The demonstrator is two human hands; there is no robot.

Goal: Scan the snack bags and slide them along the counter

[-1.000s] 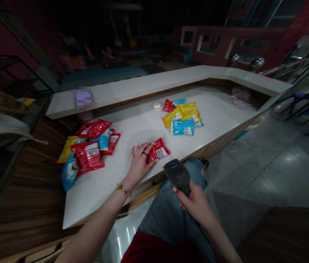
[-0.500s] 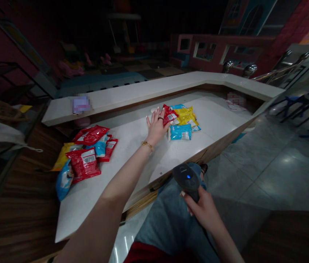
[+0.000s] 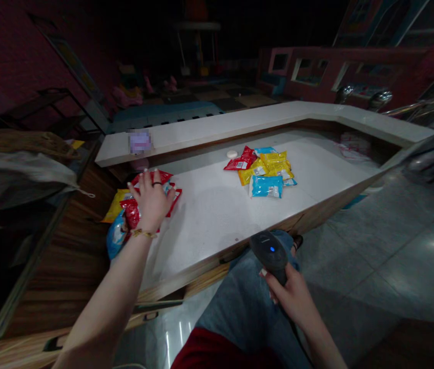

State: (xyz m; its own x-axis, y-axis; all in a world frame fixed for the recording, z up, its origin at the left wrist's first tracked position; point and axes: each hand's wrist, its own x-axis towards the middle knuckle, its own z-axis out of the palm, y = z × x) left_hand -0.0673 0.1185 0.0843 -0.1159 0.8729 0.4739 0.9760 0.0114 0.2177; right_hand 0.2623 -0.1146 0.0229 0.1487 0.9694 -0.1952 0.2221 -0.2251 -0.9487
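My left hand (image 3: 152,200) is spread, palm down, over the left pile of snack packets and hides part of it. Around its fingers show a red packet (image 3: 131,214), a yellow packet (image 3: 115,204) and a blue packet (image 3: 116,237) at the counter's left edge. Whether the palm touches them I cannot tell. My right hand (image 3: 288,292) is wrapped round the handle of a dark barcode scanner (image 3: 267,251) with a blue light on, held above my lap. Farther right lies a second pile, with a red packet (image 3: 242,160), yellow packets (image 3: 276,163) and a blue packet (image 3: 266,186).
The white counter (image 3: 201,225) has a raised ledge (image 3: 209,124) along its back. A small white round object (image 3: 232,154) lies near the right pile. A whitish bag (image 3: 20,171) is at the left, and a metal railing (image 3: 416,108) at the far right.
My left hand has moved left from the red packet in the right pile to the left pile. That red packet now lies free on the counter. My right hand still holds the scanner.
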